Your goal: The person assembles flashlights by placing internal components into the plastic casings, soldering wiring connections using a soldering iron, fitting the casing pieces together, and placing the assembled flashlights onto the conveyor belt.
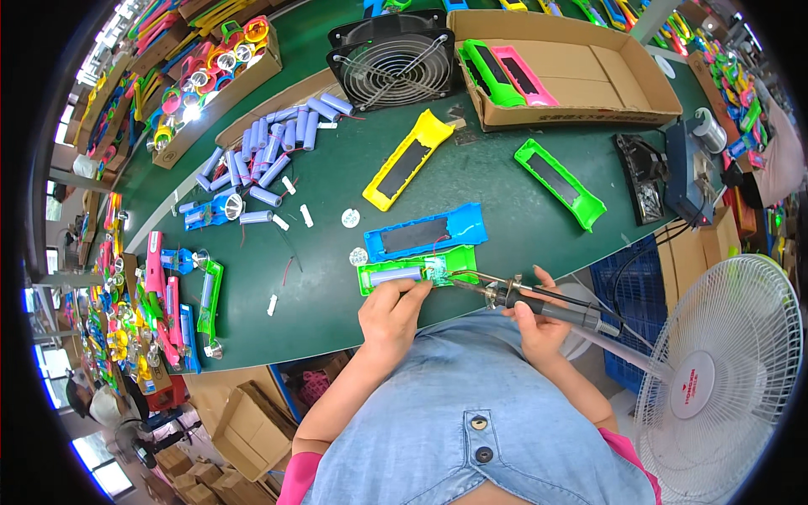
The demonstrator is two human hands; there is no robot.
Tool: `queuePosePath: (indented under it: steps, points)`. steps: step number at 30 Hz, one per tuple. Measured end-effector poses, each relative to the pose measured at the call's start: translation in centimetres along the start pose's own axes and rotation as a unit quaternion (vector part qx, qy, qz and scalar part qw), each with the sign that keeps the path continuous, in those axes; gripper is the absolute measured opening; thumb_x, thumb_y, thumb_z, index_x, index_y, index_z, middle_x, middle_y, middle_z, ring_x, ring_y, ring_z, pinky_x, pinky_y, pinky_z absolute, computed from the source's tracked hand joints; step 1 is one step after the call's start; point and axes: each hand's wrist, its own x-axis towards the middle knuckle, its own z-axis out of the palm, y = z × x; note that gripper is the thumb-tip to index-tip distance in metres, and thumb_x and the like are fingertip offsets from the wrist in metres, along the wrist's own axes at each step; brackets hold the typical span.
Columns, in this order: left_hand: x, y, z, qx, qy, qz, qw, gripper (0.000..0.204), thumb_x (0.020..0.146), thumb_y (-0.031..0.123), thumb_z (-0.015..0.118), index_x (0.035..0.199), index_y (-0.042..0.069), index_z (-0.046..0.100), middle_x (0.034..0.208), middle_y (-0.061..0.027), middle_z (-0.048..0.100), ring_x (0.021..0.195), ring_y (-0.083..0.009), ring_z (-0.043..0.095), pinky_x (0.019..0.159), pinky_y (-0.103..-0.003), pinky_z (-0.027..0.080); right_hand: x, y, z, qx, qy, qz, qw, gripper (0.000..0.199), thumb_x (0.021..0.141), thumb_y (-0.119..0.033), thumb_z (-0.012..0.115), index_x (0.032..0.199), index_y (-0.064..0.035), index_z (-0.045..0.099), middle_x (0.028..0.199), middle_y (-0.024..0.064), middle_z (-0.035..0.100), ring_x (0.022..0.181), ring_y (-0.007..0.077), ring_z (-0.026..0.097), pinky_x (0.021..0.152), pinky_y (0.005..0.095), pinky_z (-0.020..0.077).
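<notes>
Left hand: fingers curled and pressed down on the near end of a green torch shell lying open at the near edge of the green tabletop. A grey battery sits inside the shell beside a small circuit board.

Right hand: closed in a fist-like grip around the black handle of a soldering iron, tip resting at the circuit board.

Progress, judged: this shell is fitted with battery and board, and joints are being soldered; no cover is on it. A blue shell lies touching it on the far side. A yellow shell and another green shell lie further back, apparently unassembled. Loose batteries are heaped toward the far left.

Packaging: an open brown cardboard box at the far right corner holds a green and a pink shell; printing runs along its near wall. Another brown box at far left holds coloured torch heads. A fan stands between them.
</notes>
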Motion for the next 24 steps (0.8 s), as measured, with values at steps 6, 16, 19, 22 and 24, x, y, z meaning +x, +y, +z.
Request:
queuePosePath:
  steps: [6, 16, 19, 22, 24]
  points:
    - [0.7, 0.5, -0.3, 0.082, -0.043, 0.064, 0.994, 0.030, 0.059, 0.003, 0.067, 0.089, 0.005, 0.065, 0.077, -0.0030, 0.053, 0.064, -0.0167, 0.054, 0.054, -0.028, 0.044, -0.2, 0.2, 0.0, -0.001, 0.016, 0.005, 1.000, 0.020, 0.076, -0.003, 0.063, 0.095, 0.0010, 0.059, 0.072, 0.0070, 0.065, 0.071, 0.0140, 0.063, 0.103, 0.0465, 0.0245]
    - [0.7, 0.4, -0.6, 0.088, -0.068, 0.083, 0.990, 0.030, 0.059, 0.004, 0.066, 0.089, 0.006, 0.066, 0.075, -0.0026, 0.052, 0.064, -0.0155, 0.053, 0.055, -0.028, 0.044, 0.0, 0.0, 1.1, 0.070, 0.025, 0.040, 0.996, 0.018, 0.078, 0.002, 0.060, 0.096, 0.0039, 0.057, 0.084, 0.0124, 0.064, 0.068, 0.0154, 0.065, 0.100, 0.0396, 0.0333]
    - [0.7, 0.4, -0.6, 0.083, -0.069, 0.078, 0.991, 0.029, 0.059, 0.004, 0.066, 0.089, 0.006, 0.066, 0.074, -0.0024, 0.052, 0.064, -0.0153, 0.053, 0.055, -0.028, 0.044, 0.4, 0.8, 0.4, -0.014, -0.030, -0.045, 0.998, 0.020, 0.077, 0.002, 0.061, 0.096, 0.0047, 0.057, 0.090, 0.0146, 0.063, 0.067, 0.0161, 0.065, 0.098, 0.0378, 0.0365]
    - [0.7, 0.4, -0.7, 0.076, -0.074, 0.074, 0.992, 0.030, 0.060, 0.002, 0.067, 0.089, 0.007, 0.066, 0.075, -0.0022, 0.053, 0.063, -0.0162, 0.054, 0.054, -0.028, 0.044, 0.0, 0.6, 0.8, 0.053, -0.009, -0.009, 0.998, 0.020, 0.078, 0.002, 0.060, 0.097, 0.0048, 0.056, 0.088, 0.0150, 0.063, 0.066, 0.0154, 0.065, 0.100, 0.0394, 0.0340]
    - [0.7, 0.4, -0.7, 0.074, -0.078, 0.069, 0.992, 0.031, 0.059, 0.001, 0.068, 0.089, 0.008, 0.067, 0.077, -0.0021, 0.055, 0.063, -0.0172, 0.055, 0.054, -0.028, 0.044, -0.3, 0.1, 1.2, 0.065, 0.016, 0.033, 0.997, 0.019, 0.079, 0.001, 0.060, 0.098, 0.0055, 0.056, 0.088, 0.0158, 0.063, 0.066, 0.0158, 0.065, 0.094, 0.0376, 0.0400]
